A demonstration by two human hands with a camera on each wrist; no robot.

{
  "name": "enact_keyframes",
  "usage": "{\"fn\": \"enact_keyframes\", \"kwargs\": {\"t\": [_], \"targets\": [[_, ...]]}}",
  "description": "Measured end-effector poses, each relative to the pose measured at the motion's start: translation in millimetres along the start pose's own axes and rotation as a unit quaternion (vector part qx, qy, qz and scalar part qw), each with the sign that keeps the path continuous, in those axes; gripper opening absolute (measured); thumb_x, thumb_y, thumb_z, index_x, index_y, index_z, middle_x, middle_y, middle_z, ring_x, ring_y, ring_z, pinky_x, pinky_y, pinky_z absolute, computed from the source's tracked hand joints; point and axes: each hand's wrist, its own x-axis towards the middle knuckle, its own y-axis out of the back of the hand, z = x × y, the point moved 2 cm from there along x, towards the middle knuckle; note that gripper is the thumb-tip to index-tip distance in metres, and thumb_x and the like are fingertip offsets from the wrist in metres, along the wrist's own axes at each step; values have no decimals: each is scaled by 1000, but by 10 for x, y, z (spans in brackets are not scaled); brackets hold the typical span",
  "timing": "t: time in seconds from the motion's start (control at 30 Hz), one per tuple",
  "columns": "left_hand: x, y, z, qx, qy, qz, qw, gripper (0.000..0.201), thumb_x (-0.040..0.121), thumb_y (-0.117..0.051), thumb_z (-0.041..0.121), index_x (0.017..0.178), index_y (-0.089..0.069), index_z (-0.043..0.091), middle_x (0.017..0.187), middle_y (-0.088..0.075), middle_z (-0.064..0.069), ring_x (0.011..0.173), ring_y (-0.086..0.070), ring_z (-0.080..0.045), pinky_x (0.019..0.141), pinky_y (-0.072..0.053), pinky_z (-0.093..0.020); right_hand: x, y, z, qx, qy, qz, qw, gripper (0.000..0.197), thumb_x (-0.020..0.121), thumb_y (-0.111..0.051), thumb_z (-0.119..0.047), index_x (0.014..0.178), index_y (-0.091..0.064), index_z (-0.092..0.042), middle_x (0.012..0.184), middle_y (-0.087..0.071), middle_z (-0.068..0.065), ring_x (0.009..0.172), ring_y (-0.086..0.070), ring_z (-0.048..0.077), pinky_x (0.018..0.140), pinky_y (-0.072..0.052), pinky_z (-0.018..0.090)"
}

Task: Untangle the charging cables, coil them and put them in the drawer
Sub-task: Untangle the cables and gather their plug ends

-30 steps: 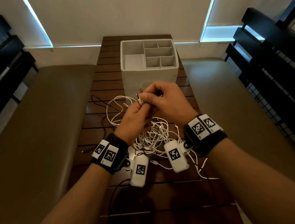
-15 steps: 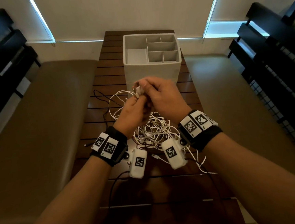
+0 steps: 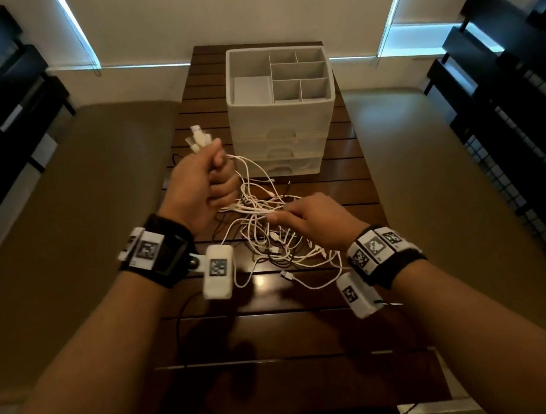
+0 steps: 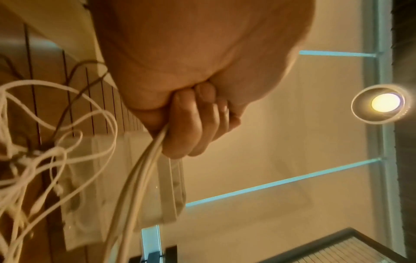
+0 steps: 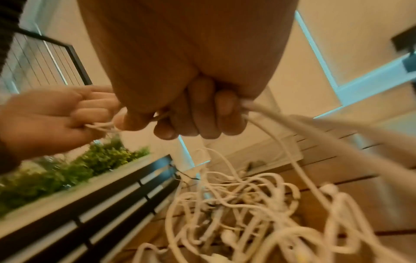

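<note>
Untangling is judged under way: plug ends [image 3: 197, 137] are gripped in the fisted left hand [image 3: 197, 187], the cable tangle [image 3: 277, 239] is pinched by the right hand [image 3: 312, 220], the drawer unit [image 3: 281, 113] at twelve o'clock; drawing strands apart is needed next.

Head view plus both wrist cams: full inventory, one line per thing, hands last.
white charging cables: several, count unclear; white; tangled heap mid-table, strands rising to both hands.
white USB plug ends: a few, white; sticking out above the left fist.
thin dark cables: count unclear; mixed into the heap.
white plastic drawer unit: one; far end of table, drawers shut, divided tray on top.
dark slatted wooden table: one, brown.
tan benches: two, flanking the table.
green hedge: outside, right wrist view.
round ceiling light: one, lit.
left hand: raised, gripping cable ends.
right hand: low over the heap, holding strands.
</note>
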Motion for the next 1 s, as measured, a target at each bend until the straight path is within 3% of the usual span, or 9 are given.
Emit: {"fn": "enact_keyframes", "kwargs": {"t": [0.1,0.27,0.37,0.47,0.63,0.7,0.77,0.87,1.0], "targets": [[-19,303,109,57,13,62,996,42,109,-41,31,68,-41,23,53,-24,8,37,-19,-6,33,-15,-16,-161,125,362,-43,-53,-2,998,57,96,-44,-70,61,-53,-27,53,-50,-5,48,-47,8,56,-36,29],[-52,276,-119,253,17,135,958,40,110,-43,26,71,-50,20,57,-28,5,40,-22,-7,36,-16,-16,-87,248,436,-72,-62,45,994,64,99,-40,-67,70,-60,-14,60,-55,-1,55,-52,16,58,-41,36],[-34,-8,-349,403,8,33,915,37,112,-45,28,94,-70,9,55,-37,12,43,-31,-4,39,-25,-17,54,261,124,-110,-33,19,993,57,104,-40,-61,76,-63,-17,64,-57,-4,59,-54,14,60,-44,36],[-72,-270,-495,489,-17,-85,868,37,111,-46,31,112,-68,1,51,-47,20,46,-39,2,50,-33,-18,166,295,-106,-154,3,9,988,38,109,-42,-41,82,-59,-22,69,-55,-7,68,-60,22,63,-46,37],[-45,-332,-326,549,-55,-125,825,24,110,-51,26,110,-71,12,59,-62,19,51,-51,2,54,-41,-14,136,433,-159,-123,3,34,992,41,110,-41,-34,70,-49,-28,65,-52,-9,59,-49,9,62,-35,34],[-19,-321,-251,579,-55,-138,802,28,106,-55,39,109,-75,19,83,-74,3,73,-67,-15,72,-56,-33,95,438,-169,-85,8,41,996,44,111,-38,-38,70,-52,-31,65,-56,-8,61,-53,11,63,-39,36],[18,-293,-214,588,-74,-125,796,28,102,-56,37,98,-75,16,95,-76,-3,90,-71,-15,87,-56,-32,68,459,-179,-46,13,46,998,46,112,-35,-43,78,-62,-26,66,-59,-7,63,-56,13,65,-42,36],[0,-136,-92,566,-85,-37,819,28,105,-53,8,84,-69,18,76,-66,10,65,-58,8,65,-45,-10,-47,568,20,20,-18,38,999,49,110,-36,-51,75,-62,-27,70,-61,-3,64,-55,13,68,-44,34],[-80,216,10,568,-58,13,821,23,104,-51,2,88,-68,4,66,-62,15,57,-51,5,60,-40,-16,-289,626,576,-65,-90,15,994,54,107,-35,-57,67,-53,-25,67,-57,-3,63,-52,13,66,-37,33]]}}
